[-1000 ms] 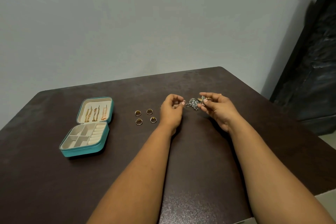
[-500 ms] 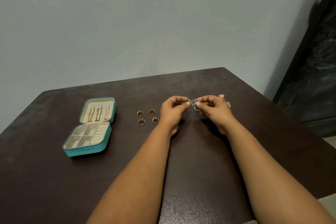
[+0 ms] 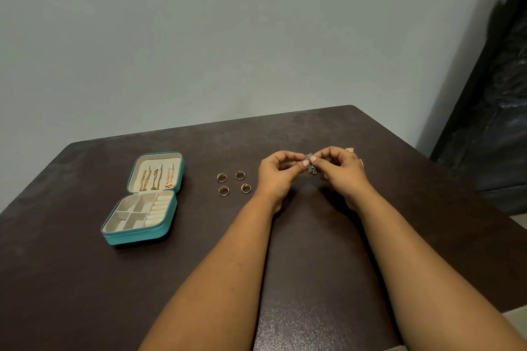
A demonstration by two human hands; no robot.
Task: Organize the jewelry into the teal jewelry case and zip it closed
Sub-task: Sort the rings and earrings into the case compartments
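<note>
2 bare forearms (image 3: 228,279) without sleeves; fingers (image 3: 313,159) end in short, pale nails; no watch or bracelet.

Head cam, wide, looks fwd/down over table (image 3: 313,265), fairly near.

Teal case (image 3: 137,238), seemingly gold rings (image 3: 233,183)

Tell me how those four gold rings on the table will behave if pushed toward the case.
The four gold rings look small and thin, so probably light and easily scattered. They lie loose and apart on the smooth dark table, so they would likely slide. Tipped on edge, their round bands might roll. They look rigid, not floppy.
</note>
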